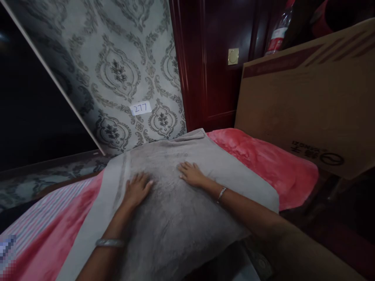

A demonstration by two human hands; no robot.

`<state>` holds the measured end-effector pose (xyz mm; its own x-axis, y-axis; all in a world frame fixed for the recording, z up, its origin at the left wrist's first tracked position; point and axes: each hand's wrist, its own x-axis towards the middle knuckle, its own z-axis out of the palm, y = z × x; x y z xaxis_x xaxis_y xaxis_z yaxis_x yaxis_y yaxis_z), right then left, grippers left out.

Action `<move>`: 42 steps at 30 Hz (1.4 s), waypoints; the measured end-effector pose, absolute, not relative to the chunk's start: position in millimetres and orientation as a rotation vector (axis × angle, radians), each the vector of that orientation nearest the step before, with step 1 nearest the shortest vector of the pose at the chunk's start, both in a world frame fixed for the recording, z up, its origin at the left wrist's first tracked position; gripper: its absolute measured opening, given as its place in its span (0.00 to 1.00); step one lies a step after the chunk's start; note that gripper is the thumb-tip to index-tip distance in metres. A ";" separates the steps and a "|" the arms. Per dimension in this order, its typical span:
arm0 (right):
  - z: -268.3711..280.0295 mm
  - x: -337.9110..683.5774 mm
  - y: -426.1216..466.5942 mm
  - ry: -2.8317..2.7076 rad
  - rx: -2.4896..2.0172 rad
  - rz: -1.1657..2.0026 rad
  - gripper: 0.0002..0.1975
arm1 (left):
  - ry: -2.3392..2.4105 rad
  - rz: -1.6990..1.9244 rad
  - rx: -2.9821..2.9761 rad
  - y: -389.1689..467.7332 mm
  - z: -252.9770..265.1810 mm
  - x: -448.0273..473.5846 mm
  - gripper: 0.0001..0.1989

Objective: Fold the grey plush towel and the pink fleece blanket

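Note:
A grey, towel-like cloth (170,210) with a lighter border lies spread over a pink plush blanket (263,164). My left hand (137,189) rests flat on the cloth's left part, fingers and thumb apart. To its right, my right hand (191,173) lies palm down on the same cloth, fingers spread. Neither hand grips anything. A fold shows along the cloth's far edge, close to the wall. Small wrinkles run across the cloth around both hands.
Behind the cloth is a patterned wall with a paper label (140,108) reading 277. A dark red door (216,86) and a large cardboard box (304,101) stand at the right, a bottle (278,35) behind the box. A dark screen-like panel (35,93) is at left, above striped fabric (49,210).

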<state>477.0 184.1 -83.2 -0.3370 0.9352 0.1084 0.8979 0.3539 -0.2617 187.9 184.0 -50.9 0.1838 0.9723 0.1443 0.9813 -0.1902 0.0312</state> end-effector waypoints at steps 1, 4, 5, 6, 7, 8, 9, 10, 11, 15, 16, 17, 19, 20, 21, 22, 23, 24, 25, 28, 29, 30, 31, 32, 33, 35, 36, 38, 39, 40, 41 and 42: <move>-83.3 467.3 188.2 -2.398 -1.599 0.231 0.30 | -1.900 -0.201 -2.422 189.5 -48.0 204.6 0.30; -84.2 456.1 204.8 -2.440 -1.548 0.235 0.29 | -1.841 -0.109 -2.501 204.6 -53.3 243.4 0.31; -84.8 458.9 211.8 -2.450 -1.552 0.237 0.29 | -1.847 -0.069 -2.494 208.5 -58.8 251.0 0.31; -85.4 465.3 219.3 -2.458 -1.560 0.240 0.29 | -1.857 -0.039 -2.482 211.7 -65.3 255.8 0.31; -86.0 475.3 227.2 -2.463 -1.574 0.244 0.29 | -1.866 -0.021 -2.471 214.3 -72.0 258.1 0.31; -86.3 489.0 235.1 -2.463 -1.593 0.247 0.29 | -1.870 -0.020 -2.466 216.4 -78.2 258.5 0.31; -86.3 505.9 242.7 -2.445 -1.645 0.246 0.29 | -1.868 -0.031 -2.468 218.0 -83.3 257.5 0.31; -85.8 525.6 249.7 -2.407 -1.725 0.239 0.29 | -1.859 -0.046 -2.475 219.2 -87.2 255.9 0.31; -84.6 546.8 255.9 -2.350 -1.824 0.227 0.29 | -1.853 -0.056 -2.482 220.1 -89.8 254.2 0.31; -74.1 614.4 273.2 -1.974 -2.277 0.120 0.28 | -1.865 -0.079 -2.494 221.7 -92.0 251.2 0.31; -71.3 617.7 276.7 -1.916 -2.320 0.084 0.28 | -1.870 -0.085 -2.497 221.8 -92.2 251.4 0.31; -69.5 613.0 280.2 -1.873 -2.344 0.041 0.28 | -1.874 -0.093 -2.497 221.9 -92.7 251.7 0.31; -70.6 580.4 286.8 -1.917 -2.247 -0.039 0.28 | -1.882 -0.112 -2.490 221.9 -94.4 252.0 0.32; -73.8 555.4 289.7 -2.006 -2.133 -0.062 0.28 | -1.888 -0.123 -2.481 221.7 -95.4 252.0 0.32; -78.3 527.8 292.3 -2.175 -1.894 -0.053 0.28 | -1.894 -0.135 -2.468 221.4 -96.4 251.8 0.33; -83.6 500.7 295.0 -2.377 -1.619 0.008 0.28 | -1.903 -0.142 -2.449 221.0 -97.2 251.5 0.34; -88.8 477.1 298.2 -2.535 -1.390 0.078 0.28 | -1.917 -0.140 -2.426 220.5 -97.7 251.1 0.35; -93.3 459.5 302.4 -2.652 -1.226 0.139 0.28 | -1.934 -0.127 -2.403 220.1 -98.2 250.7 0.36; -96.6 449.9 308.1 -2.719 -1.141 0.184 0.28 | -1.953 -0.108 -2.387 219.6 -98.5 250.2 0.36; -98.3 472.6 332.3 -2.662 -1.399 0.202 0.29 | -1.993 -0.068 -2.385 219.3 -100.5 248.2 0.36; -96.8 493.9 340.7 -2.568 -1.601 0.187 0.29 | -1.993 -0.075 -2.393 219.5 -101.7 247.4 0.36; -94.9 518.4 348.1 -2.444 -1.801 0.159 0.29 | -1.987 -0.091 -2.400 219.8 -102.9 246.6 0.36; -92.7 543.5 354.0 -2.319 -1.977 0.141 0.29 | -1.979 -0.106 -2.406 220.1 -104.1 245.9 0.36; -90.6 566.7 358.0 -2.238 -2.070 0.121 0.30 | -1.972 -0.118 -2.412 220.4 -105.0 245.4 0.36; -88.6 585.9 360.5 -2.177 -2.138 0.104 0.30 | -1.969 -0.124 -2.417 220.5 -105.5 245.2 0.36; -85.6 606.7 361.8 -2.079 -2.231 0.067 0.30 | -1.977 -0.114 -2.426 220.2 -104.5 245.8 0.36; -84.7 606.9 361.3 -2.040 -2.264 0.052 0.30 | -1.989 -0.101 -2.428 219.7 -103.1 246.6 0.36; -84.7 588.4 358.8 -1.996 -2.295 0.032 0.30 | -2.013 -0.086 -2.429 218.1 -99.3 248.7 0.36; -86.0 571.8 356.4 -2.004 -2.281 0.028 0.29 | -2.022 -0.084 -2.429 216.8 -97.2 249.7 0.36; -88.2 552.4 352.7 -2.047 -2.230 0.026 0.29 | -2.029 -0.086 -2.427 215.2 -95.2 250.7 0.35; -91.3 532.0 347.8 -2.117 -2.150 0.029 0.29 | -2.031 -0.091 -2.426 213.3 -93.6 251.5 0.35; -95.1 512.3 341.6 -2.205 -2.040 0.034 0.29 | -2.028 -0.098 -2.427 211.2 -92.3 252.3 0.35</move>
<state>512.3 341.6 -95.1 -0.0726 0.9937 0.0854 0.9906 0.0818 -0.1097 252.3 211.2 -92.3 0.1770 0.9837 0.0331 0.9822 -0.1787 0.0573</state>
